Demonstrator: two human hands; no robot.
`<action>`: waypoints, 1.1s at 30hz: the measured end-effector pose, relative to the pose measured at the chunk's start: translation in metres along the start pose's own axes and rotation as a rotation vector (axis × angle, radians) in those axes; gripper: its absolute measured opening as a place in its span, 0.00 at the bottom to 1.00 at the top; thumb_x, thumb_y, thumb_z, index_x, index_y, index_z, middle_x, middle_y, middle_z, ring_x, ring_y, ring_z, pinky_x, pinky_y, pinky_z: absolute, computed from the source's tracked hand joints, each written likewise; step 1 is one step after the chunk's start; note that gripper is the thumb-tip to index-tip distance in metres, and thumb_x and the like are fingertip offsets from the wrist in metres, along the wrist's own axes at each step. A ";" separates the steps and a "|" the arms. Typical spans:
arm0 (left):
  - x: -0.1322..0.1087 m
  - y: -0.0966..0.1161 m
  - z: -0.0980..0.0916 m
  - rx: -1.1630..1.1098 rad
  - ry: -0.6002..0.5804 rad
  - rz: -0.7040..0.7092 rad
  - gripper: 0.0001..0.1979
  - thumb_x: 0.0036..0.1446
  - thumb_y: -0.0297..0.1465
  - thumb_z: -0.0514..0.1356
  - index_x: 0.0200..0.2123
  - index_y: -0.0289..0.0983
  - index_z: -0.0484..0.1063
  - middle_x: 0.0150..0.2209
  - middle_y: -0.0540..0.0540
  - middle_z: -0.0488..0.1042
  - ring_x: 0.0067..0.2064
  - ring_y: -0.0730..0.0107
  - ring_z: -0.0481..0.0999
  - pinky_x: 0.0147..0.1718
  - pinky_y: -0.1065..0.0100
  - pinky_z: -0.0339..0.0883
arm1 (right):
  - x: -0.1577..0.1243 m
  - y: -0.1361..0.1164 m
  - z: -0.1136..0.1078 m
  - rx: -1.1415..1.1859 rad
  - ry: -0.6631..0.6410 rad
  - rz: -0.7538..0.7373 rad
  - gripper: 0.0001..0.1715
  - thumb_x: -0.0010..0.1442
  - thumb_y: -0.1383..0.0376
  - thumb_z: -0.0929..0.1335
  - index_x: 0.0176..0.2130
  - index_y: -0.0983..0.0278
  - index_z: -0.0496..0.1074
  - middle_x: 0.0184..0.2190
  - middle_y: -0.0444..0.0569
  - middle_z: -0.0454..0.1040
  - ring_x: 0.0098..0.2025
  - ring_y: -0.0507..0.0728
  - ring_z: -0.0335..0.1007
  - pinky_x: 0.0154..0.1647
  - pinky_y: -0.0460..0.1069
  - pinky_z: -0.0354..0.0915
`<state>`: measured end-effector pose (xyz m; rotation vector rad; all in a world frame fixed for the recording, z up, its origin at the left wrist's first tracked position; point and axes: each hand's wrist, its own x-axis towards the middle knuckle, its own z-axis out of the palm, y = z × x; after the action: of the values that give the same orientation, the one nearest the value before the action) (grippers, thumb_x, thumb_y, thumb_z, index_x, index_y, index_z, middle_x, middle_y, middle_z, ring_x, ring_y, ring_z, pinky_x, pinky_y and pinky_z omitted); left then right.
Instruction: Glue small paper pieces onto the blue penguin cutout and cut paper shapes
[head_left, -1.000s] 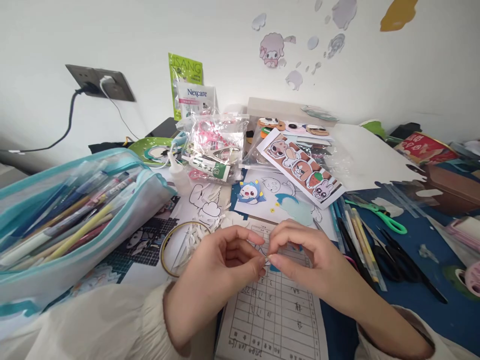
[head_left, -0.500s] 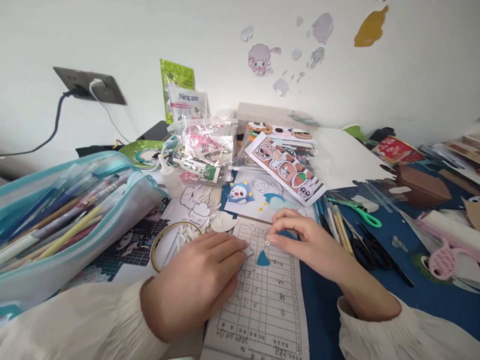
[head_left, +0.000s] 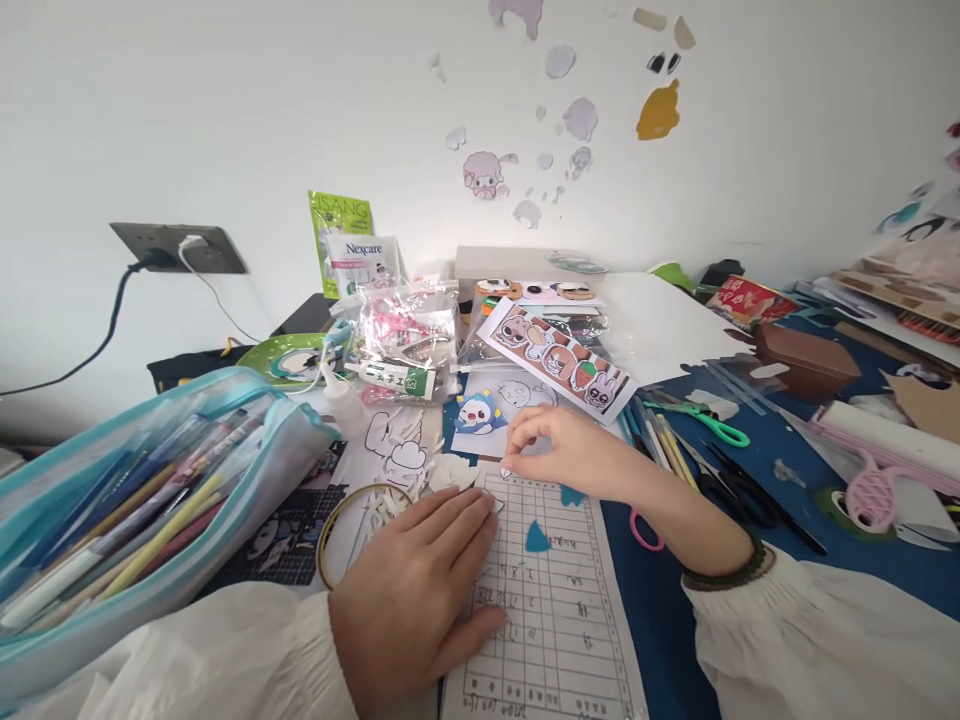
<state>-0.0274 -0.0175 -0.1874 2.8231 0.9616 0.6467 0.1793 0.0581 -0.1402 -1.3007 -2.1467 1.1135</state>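
Observation:
My left hand [head_left: 420,590] lies flat, fingers stretched out, on the left edge of a ruled paper sheet [head_left: 551,625] with handwriting. My right hand [head_left: 566,450] hovers at the sheet's top edge, thumb and forefinger pinched on a tiny pale scrap that I cannot name. A small teal paper cut-out [head_left: 537,538] lies on the sheet between the hands. Just beyond the right hand are a blue penguin cut-out [head_left: 477,412] and a strip of cartoon animal stickers [head_left: 559,360].
A clear, teal-trimmed pencil pouch [head_left: 142,500] full of pens lies at left. A gold hoop [head_left: 337,515] with paper scraps sits beside my left hand. Green scissors [head_left: 712,425], black scissors [head_left: 750,495], pens, a glue bottle [head_left: 339,395] and plastic bags crowd the blue desk.
The hands, pinched together a second ago, have parted. The left hand has dropped flat onto the sheet. The right hand has moved up and left, still pinched. The teal cut-out now lies on the sheet.

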 end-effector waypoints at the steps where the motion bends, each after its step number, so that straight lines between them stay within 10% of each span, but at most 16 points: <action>1: 0.003 -0.001 -0.002 0.003 -0.008 0.018 0.23 0.62 0.38 0.53 0.52 0.28 0.70 0.52 0.32 0.75 0.54 0.48 0.74 0.56 0.48 0.67 | 0.001 0.000 0.001 -0.002 -0.002 -0.003 0.11 0.54 0.67 0.69 0.21 0.61 0.70 0.33 0.46 0.73 0.37 0.57 0.70 0.39 0.50 0.63; 15: 0.004 -0.011 -0.002 0.095 0.040 0.103 0.23 0.62 0.43 0.56 0.48 0.29 0.75 0.50 0.38 0.78 0.51 0.56 0.78 0.55 0.62 0.69 | -0.014 0.010 0.010 -0.123 -0.047 0.070 0.13 0.60 0.65 0.67 0.24 0.60 0.69 0.39 0.49 0.70 0.49 0.62 0.61 0.54 0.60 0.56; 21: 0.001 -0.009 0.000 0.110 0.145 0.007 0.18 0.66 0.40 0.53 0.47 0.34 0.75 0.49 0.48 0.79 0.54 0.68 0.73 0.66 0.64 0.47 | -0.015 0.007 0.007 -0.143 -0.029 0.107 0.13 0.61 0.67 0.66 0.25 0.61 0.70 0.38 0.47 0.69 0.49 0.60 0.61 0.54 0.60 0.55; 33: 0.000 -0.008 0.006 0.091 0.179 -0.024 0.16 0.65 0.39 0.54 0.45 0.37 0.76 0.49 0.50 0.79 0.54 0.70 0.73 0.66 0.64 0.46 | -0.006 0.008 0.013 -0.223 -0.079 -0.032 0.12 0.64 0.69 0.65 0.28 0.63 0.70 0.40 0.48 0.68 0.48 0.60 0.58 0.51 0.60 0.55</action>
<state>-0.0298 -0.0113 -0.1943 2.8656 1.0770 0.8872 0.1778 0.0496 -0.1544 -1.3298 -2.3984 0.9484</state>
